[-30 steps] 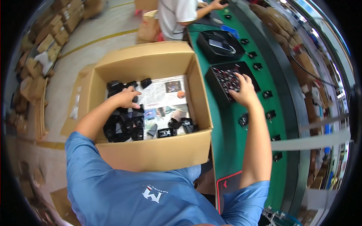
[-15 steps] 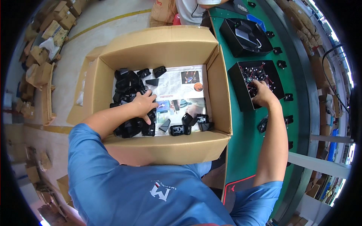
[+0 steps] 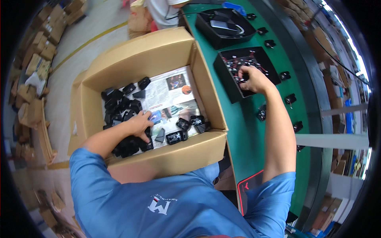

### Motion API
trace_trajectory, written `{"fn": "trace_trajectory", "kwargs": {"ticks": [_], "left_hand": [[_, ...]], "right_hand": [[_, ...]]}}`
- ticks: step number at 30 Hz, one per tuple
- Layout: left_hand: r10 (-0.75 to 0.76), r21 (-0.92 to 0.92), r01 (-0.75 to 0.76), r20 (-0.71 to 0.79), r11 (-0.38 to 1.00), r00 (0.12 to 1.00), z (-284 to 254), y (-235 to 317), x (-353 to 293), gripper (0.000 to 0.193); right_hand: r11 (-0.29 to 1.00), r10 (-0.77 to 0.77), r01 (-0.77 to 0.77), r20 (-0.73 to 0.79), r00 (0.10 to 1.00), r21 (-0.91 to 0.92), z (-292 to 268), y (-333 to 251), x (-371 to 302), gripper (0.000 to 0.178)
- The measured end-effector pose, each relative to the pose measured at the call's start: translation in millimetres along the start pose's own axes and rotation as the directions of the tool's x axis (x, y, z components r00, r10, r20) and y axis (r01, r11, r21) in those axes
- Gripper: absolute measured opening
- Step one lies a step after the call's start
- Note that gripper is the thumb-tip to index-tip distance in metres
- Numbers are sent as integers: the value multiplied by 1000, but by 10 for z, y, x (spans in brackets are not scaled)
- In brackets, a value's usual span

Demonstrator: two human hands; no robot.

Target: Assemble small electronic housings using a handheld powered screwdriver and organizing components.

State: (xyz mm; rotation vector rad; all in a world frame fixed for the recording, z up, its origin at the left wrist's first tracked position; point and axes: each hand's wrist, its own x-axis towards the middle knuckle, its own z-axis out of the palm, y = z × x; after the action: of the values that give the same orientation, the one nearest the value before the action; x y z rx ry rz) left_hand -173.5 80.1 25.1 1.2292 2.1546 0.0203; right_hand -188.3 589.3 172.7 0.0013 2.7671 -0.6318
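My left hand point(image 3: 139, 125) is in the left part of a cardboard box point(image 3: 166, 160), resting on a heap of black plastic housings point(image 3: 129, 146). Its thumb and fingers are apart, and nothing shows gripped in them. My right hand point(image 3: 256, 80) reaches into a black bin point(image 3: 234, 89) of small wired parts point(image 3: 248, 62) with red and black leads. Thumb and fingers curl toward each other there around something dark, too hidden to name. A few more housings point(image 3: 174, 138) and a grey-black wedge-shaped piece point(image 3: 160, 135) lie on newspaper point(image 3: 166, 97) lining the box.
The bins stand on a green bench point(image 3: 246, 131) at the right. A second black bin point(image 3: 210, 37) with a silver device sits farther off. Small black parts point(image 3: 290, 98) line the bench. Another person point(image 3: 160, 14) is at the far end. Cartons point(image 3: 51, 23) are stacked at left.
The view has turned, so the box and bins appear shifted left and tilted. My left hand stays on the heap; my right hand stays in the bin, its fingers now more curled.
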Motion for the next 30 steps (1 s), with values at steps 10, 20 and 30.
{"fn": "trace_trajectory", "kwargs": {"ticks": [10,20,30], "left_hand": [[9,-360,-64,-151,931,989,-335,-141,-218,63],[325,-440,-569,-514,695,794,-1726,1205,-3,54],[569,151,-550,-152,821,808,-1535,3532,1467,61]], "right_hand": [[983,81,3,-441,894,186,-781,-322,-1350,33],[877,476,-444,-466,745,186,453,273,-2612,31],[860,355,-500,-821,446,100,1188,370,-3166,39]]}}
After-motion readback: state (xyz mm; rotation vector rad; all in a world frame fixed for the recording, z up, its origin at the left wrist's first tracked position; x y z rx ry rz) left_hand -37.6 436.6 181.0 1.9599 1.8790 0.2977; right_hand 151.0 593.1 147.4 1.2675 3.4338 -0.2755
